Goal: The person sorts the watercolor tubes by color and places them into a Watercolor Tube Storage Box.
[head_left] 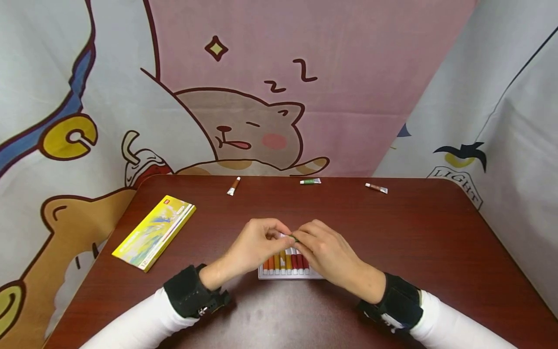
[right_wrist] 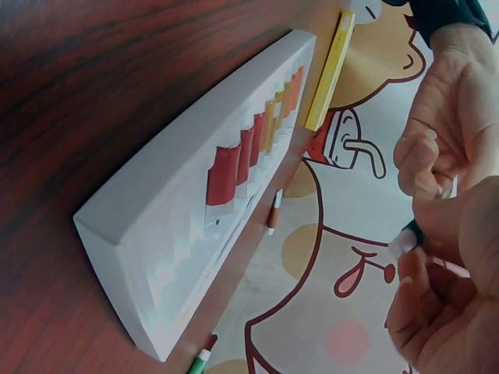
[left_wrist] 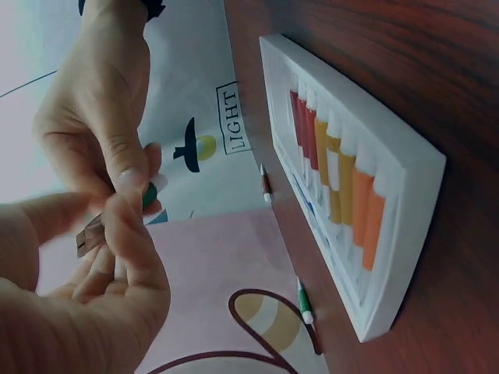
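Above the white tray (head_left: 287, 277), both hands meet around a small dark green paint tube (left_wrist: 150, 194) with a white cap. My left hand (head_left: 257, 242) pinches the tube's flat crimped end between thumb and fingers. At the capped end, my right hand (head_left: 329, 249) grips it with thumb and fingertips; the fingers hide most of the tube. Below them in the tray lie orange paint tubes (left_wrist: 366, 218), ochre ones (left_wrist: 335, 171) and red ones (right_wrist: 224, 175) in a row. Bare tray slots show beside the red tubes in the right wrist view.
A yellow paint box (head_left: 154, 232) lies flat at the left of the table. Along the far edge lie a brown tube (head_left: 234, 186), a green tube (head_left: 310, 182) and a reddish-brown tube (head_left: 377, 188), spaced apart. Behind the table hangs a printed cloth (head_left: 348, 72).
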### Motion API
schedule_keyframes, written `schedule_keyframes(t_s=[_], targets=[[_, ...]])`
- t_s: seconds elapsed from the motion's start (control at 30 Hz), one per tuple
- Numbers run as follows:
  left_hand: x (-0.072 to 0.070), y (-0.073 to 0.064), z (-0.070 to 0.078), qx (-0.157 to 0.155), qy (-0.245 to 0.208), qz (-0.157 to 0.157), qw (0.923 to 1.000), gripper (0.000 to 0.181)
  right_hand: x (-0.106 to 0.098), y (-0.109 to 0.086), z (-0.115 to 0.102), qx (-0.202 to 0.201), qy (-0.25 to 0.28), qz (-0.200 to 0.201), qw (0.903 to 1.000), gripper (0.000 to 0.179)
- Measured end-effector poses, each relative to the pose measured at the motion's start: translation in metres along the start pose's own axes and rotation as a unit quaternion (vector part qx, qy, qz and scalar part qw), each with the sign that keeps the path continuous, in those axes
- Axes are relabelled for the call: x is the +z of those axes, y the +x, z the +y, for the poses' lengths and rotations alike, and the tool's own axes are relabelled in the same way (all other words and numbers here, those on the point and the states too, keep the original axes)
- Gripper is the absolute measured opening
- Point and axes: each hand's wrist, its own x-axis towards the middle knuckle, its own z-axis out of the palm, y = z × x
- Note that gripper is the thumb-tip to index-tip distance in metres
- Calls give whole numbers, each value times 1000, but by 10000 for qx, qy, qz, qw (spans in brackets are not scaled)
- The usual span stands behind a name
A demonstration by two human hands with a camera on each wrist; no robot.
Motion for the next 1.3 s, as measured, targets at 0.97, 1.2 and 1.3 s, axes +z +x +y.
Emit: schedule_keyframes(t_s=[0.97,1.2,1.3], targets=[[-20,-19,-47,-1369,2093,-631,9662,43,12,-29,7,3833,1737,-1326,8974,17],[-17,-20,-50,-1200,2211,-550,9663,49,15,-30,8,3755,1388,-1432,9051,28],[-16,-20,-51,-1185,2226,-552,9661,51,16,-30,8,3806,1390,-1490,9020,33]])
